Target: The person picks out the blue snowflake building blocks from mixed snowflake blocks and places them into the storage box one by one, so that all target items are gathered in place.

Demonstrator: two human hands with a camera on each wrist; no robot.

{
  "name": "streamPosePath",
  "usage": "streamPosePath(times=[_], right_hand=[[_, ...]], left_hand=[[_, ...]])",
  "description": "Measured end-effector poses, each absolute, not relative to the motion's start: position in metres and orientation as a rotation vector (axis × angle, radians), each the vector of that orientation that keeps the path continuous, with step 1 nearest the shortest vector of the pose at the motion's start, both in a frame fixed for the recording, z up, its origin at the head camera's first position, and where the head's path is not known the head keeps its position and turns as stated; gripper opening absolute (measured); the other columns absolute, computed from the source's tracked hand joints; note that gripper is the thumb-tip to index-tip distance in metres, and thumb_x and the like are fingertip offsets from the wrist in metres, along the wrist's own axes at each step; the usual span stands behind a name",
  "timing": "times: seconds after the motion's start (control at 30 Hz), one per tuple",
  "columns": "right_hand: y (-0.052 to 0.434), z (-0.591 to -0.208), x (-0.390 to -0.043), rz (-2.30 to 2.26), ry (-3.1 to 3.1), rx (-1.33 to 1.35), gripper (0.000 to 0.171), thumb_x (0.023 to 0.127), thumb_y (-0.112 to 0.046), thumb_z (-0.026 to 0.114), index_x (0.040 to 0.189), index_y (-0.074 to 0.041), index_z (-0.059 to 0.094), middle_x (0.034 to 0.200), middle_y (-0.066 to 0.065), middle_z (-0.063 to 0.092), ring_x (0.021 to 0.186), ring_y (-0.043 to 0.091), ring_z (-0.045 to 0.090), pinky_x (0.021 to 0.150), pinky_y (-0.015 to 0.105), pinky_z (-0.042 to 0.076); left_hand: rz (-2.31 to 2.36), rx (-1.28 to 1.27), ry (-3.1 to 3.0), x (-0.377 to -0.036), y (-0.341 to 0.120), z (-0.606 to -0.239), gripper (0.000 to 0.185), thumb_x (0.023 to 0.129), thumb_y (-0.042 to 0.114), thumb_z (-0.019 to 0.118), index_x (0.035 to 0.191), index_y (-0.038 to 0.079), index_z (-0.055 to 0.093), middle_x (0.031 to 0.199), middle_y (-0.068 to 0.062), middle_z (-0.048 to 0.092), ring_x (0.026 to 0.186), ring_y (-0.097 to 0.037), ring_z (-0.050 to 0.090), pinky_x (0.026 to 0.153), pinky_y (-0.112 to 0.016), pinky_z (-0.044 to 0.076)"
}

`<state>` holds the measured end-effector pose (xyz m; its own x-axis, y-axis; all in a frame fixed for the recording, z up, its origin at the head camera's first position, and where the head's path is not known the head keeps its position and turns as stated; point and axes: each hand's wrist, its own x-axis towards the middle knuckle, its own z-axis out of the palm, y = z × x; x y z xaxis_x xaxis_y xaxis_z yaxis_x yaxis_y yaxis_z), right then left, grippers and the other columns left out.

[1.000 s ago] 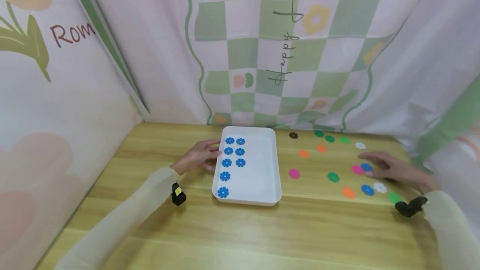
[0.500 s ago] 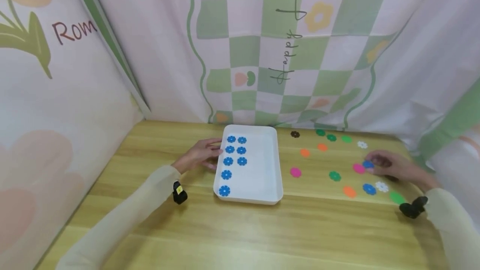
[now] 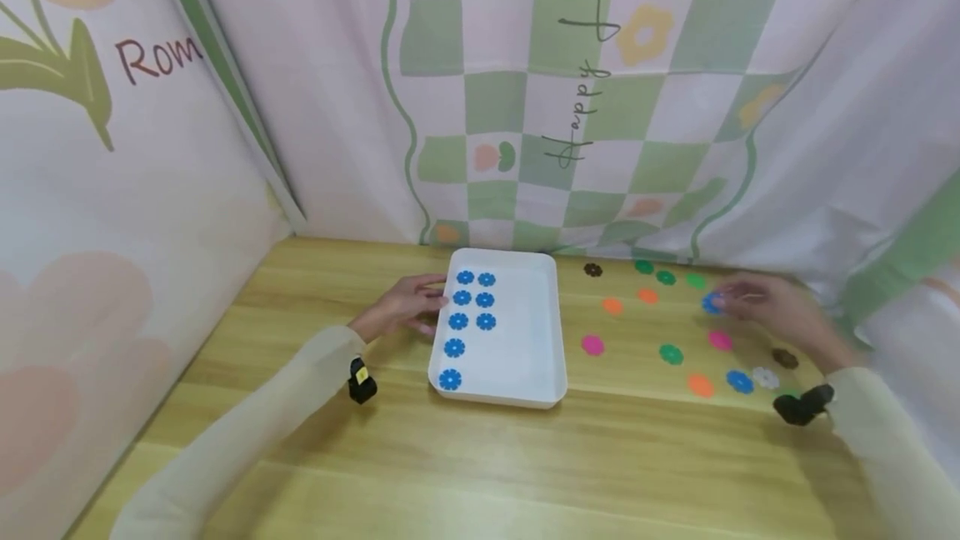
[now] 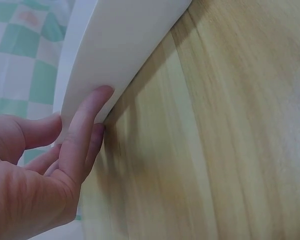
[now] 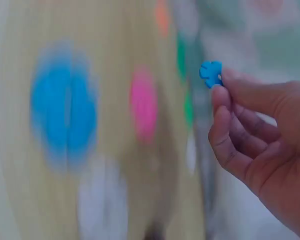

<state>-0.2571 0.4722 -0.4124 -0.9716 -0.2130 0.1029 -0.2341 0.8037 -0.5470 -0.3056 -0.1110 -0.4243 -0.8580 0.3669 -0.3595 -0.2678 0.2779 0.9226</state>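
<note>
My right hand [image 3: 776,311] pinches a blue flower-shaped plastic disc [image 5: 210,73] between thumb and fingertips, raised above the table. Beneath it lie a pink disc [image 3: 721,340] and another blue disc [image 3: 739,382]. A shallow white tray [image 3: 525,394] stands left of the scattered discs. Inside, along its left side, several blue flower discs [image 3: 458,321] form two columns, the left one longer. My left hand [image 3: 405,304] is at the tray's left side. In the left wrist view, its loosely extended fingers [image 4: 82,130] touch the outer wall and the thumb meets the rim.
On the wooden table [image 3: 480,473], right of the tray, lie loose discs: brown [image 3: 593,270], orange [image 3: 701,385], green [image 3: 671,354], white [image 3: 765,377] and others. A patterned curtain [image 3: 495,107] hangs behind the table's back edge, with another cloth panel [image 3: 112,273] on the left.
My right hand has lifted a blue disc off the table beside the pink one and moved it up and slightly left. A brown disc now shows near the wrist. The left hand stays at the tray.
</note>
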Motion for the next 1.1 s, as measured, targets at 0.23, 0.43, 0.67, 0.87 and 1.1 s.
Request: streamPosePath(times=[0.23, 0.43, 0.67, 0.87, 1.1], right_hand=[[0.367, -0.39, -0.263, 1.558, -2.833, 0.446, 0.034, 0.103, -0.007, 0.066, 0.128, 0.015, 0.06, 0.11, 0.024, 0.076, 0.088, 0.014, 0.077, 0.081, 0.033, 0.068], [0.281, -0.374, -0.261, 1.79, -2.899, 0.523, 0.033, 0.101, -0.005, 0.067, 0.124, 0.018, 0.061, 0.108, 0.028, 0.075, 0.089, 0.024, 0.078, 0.087, 0.044, 0.067], [0.198, -0.376, -0.27, 1.623, -3.125, 0.704, 0.015, 0.098, 0.001, 0.069, 0.107, 0.012, 0.071, 0.09, 0.019, 0.077, 0.074, 0.021, 0.076, 0.08, 0.051, 0.068], [0.158, -0.395, -0.278, 1.471, -3.263, 0.663, 0.008, 0.097, -0.002, 0.072, 0.098, 0.006, 0.074, 0.083, 0.013, 0.077, 0.069, 0.017, 0.075, 0.071, 0.035, 0.069], [0.138, -0.407, -0.279, 1.38, -3.306, 0.629, 0.007, 0.096, -0.002, 0.074, 0.095, 0.004, 0.074, 0.084, 0.012, 0.077, 0.069, 0.019, 0.075, 0.068, 0.031, 0.068]], left_hand=[[1.626, 0.109, 2.042, -0.305, -0.109, -0.423, 0.062, 0.107, 0.009, 0.059, 0.163, 0.009, 0.034, 0.16, -0.026, 0.043, 0.132, -0.044, 0.06, 0.081, -0.04, 0.068], [1.623, 0.099, 2.046, -0.301, -0.11, -0.423, 0.061, 0.107, 0.008, 0.058, 0.163, 0.008, 0.035, 0.16, -0.026, 0.044, 0.132, -0.044, 0.06, 0.082, -0.041, 0.068], [1.608, 0.105, 2.078, -0.303, -0.107, -0.422, 0.059, 0.108, 0.008, 0.057, 0.163, 0.007, 0.035, 0.159, -0.026, 0.045, 0.132, -0.044, 0.06, 0.081, -0.041, 0.069], [1.601, 0.097, 2.091, -0.305, -0.106, -0.424, 0.058, 0.108, 0.009, 0.058, 0.162, 0.009, 0.037, 0.158, -0.026, 0.047, 0.133, -0.043, 0.059, 0.082, -0.042, 0.069], [1.583, 0.084, 2.116, -0.306, -0.105, -0.426, 0.057, 0.108, 0.01, 0.058, 0.162, 0.01, 0.038, 0.158, -0.025, 0.047, 0.133, -0.042, 0.059, 0.081, -0.041, 0.069]])
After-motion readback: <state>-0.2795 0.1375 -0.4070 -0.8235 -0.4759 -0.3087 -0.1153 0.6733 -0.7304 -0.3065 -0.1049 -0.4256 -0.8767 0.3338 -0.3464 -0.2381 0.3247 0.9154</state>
